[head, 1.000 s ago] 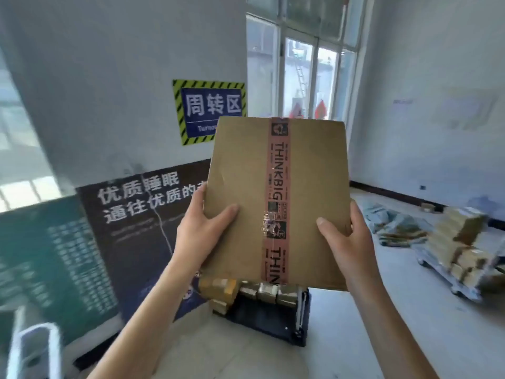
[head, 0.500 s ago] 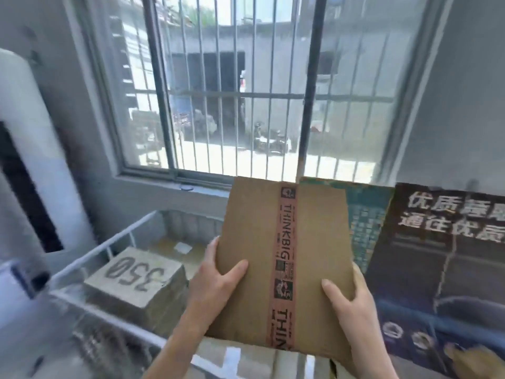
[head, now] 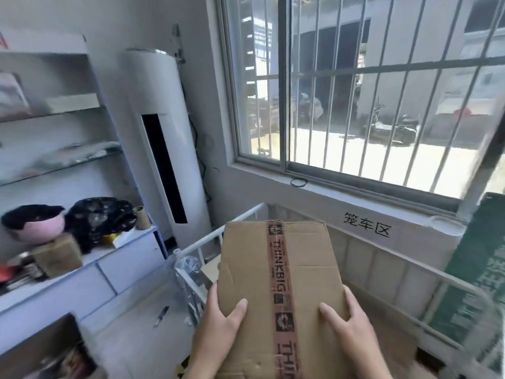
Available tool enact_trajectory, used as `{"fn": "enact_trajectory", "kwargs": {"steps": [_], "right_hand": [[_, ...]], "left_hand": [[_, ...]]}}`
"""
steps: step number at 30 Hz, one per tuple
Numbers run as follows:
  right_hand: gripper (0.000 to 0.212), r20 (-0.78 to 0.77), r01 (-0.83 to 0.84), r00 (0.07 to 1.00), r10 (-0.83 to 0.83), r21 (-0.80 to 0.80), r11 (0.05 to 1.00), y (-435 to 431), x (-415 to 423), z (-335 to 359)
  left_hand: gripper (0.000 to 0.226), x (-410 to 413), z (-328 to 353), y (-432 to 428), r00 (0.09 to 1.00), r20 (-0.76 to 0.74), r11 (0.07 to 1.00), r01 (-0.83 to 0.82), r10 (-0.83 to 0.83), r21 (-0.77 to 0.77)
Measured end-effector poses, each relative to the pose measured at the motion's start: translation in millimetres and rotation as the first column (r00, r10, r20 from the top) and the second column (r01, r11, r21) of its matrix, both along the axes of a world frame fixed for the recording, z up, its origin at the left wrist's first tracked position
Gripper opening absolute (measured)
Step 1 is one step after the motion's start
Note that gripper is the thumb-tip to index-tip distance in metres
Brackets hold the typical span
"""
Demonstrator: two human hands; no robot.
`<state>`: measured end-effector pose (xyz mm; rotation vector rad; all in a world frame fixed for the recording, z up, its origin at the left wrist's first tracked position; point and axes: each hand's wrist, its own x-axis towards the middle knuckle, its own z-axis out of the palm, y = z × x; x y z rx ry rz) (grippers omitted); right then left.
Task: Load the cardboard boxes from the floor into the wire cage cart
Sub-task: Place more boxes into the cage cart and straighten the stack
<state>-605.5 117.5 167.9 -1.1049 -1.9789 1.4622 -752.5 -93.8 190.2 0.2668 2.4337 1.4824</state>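
Observation:
I hold a brown cardboard box (head: 303, 272) sealed with a red-brown printed tape strip down its middle. My left hand (head: 218, 324) grips its left side, thumb on top. My right hand (head: 347, 321) grips its right side the same way. The box hangs over the white wire cage cart (head: 382, 266), whose rails show to the left, behind and to the right of it. The cart's inside is mostly hidden by the box.
A tall white floor air conditioner (head: 164, 138) stands left of the cart. A white cabinet (head: 109, 272) with a black bag and clutter lies farther left. A barred window (head: 369, 86) fills the wall behind; a green board (head: 475, 269) leans at the right.
My view has swung further left, from the posters and window to the air conditioner and cabinet. The box, in the same two-handed grip, now sits lower over the cart.

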Motion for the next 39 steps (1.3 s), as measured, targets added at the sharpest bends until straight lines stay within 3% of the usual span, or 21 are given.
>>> {"fn": "enact_trajectory", "kwargs": {"steps": [7,18,22,26,28,31,35,38,39], "right_hand": [[0.074,0.133,-0.190,0.974,0.183,0.045,0.981,60.0,-137.8,-17.5],[0.077,0.423,-0.447,0.852,0.308,0.283,0.848,103.3,-304.1,-31.5],[0.069,0.506,-0.483,0.821,0.266,0.366,0.795,117.3,-353.4,-24.0],[0.055,0.555,-0.459,0.811,0.187,0.405,0.790,115.2,-383.2,-27.1],[0.047,0.577,-0.389,0.813,0.074,0.444,0.807,109.5,-393.7,-30.4],[0.046,0.670,-0.354,0.733,-0.117,0.522,0.776,89.3,-409.2,-28.4],[0.051,0.736,-0.350,0.652,-0.185,0.507,0.788,31.9,-418.4,-30.3],[0.060,0.782,-0.313,0.601,-0.166,0.421,0.851,-2.3,-419.2,-28.7],[0.064,0.804,-0.316,0.578,-0.140,0.378,0.870,-14.7,-418.1,-28.2]], "left_hand": [[0.071,-94.8,-23.5,34.2,0.995,0.012,0.995,-0.099,0.100,-0.032],[0.089,-228.4,-57.1,76.0,0.952,0.207,0.974,-0.224,0.225,-0.029],[0.090,-271.1,-58.6,82.2,0.968,0.222,0.990,-0.134,0.121,0.045],[0.094,-299.7,-73.9,73.2,0.981,0.191,0.996,-0.002,0.019,-0.089],[0.097,-310.9,-80.4,66.4,0.982,0.177,0.995,0.070,-0.058,-0.066],[0.093,-333.0,-80.5,61.4,0.981,-0.016,0.960,0.184,-0.192,-0.210],[0.079,-380.6,-65.2,72.8,0.868,-0.295,0.900,0.310,-0.399,-0.305],[0.066,-417.4,-51.4,103.0,0.599,-0.584,0.835,0.346,-0.548,-0.428],[0.063,-428.8,-48.2,116.5,0.509,-0.604,0.789,0.373,-0.614,-0.488]]}}
